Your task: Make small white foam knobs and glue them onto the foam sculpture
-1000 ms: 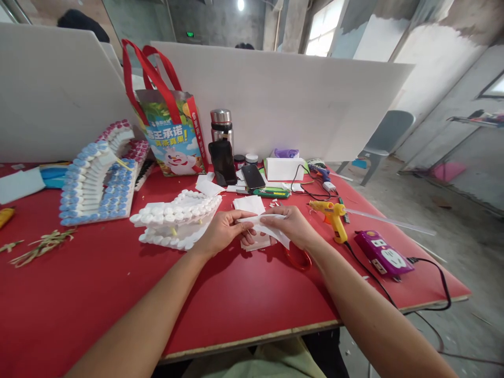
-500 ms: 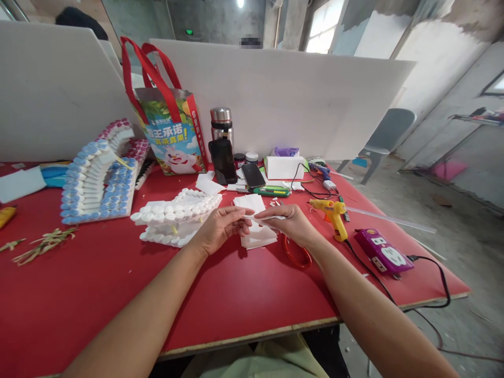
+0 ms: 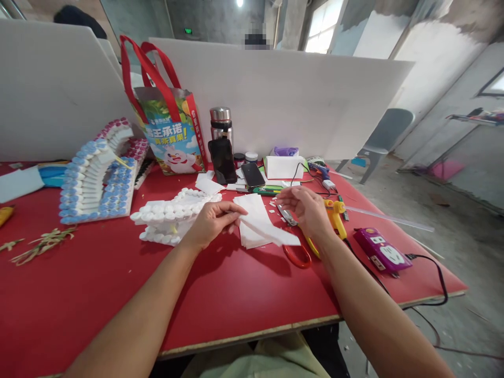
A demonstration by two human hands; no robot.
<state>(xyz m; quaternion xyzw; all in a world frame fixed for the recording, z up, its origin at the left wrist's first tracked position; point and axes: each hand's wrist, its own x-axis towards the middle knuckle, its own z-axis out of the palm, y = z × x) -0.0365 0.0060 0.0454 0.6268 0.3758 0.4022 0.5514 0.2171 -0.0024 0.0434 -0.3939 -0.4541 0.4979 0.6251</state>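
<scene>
My left hand pinches one end of a strip of white paper, which slants to the right over the table. Beneath the strip lies a stack of white paper pieces. My right hand is off the paper, its fingers loosely bent and apart with nothing seen in them. It hovers over scissors with red and yellow handles and partly covers the yellow glue gun. Left of my left hand stands a curved model of white rolled pieces.
A purple power strip with a black cord sits at the right. Toward the back are a printed bag, a steel flask, phones and a green cutter. A blue-and-white model stands left; white boards rise behind.
My right hand has let go of the paper and moved right, toward the glue gun. The strip now hangs unfolded from my left hand, which has shifted slightly left.
</scene>
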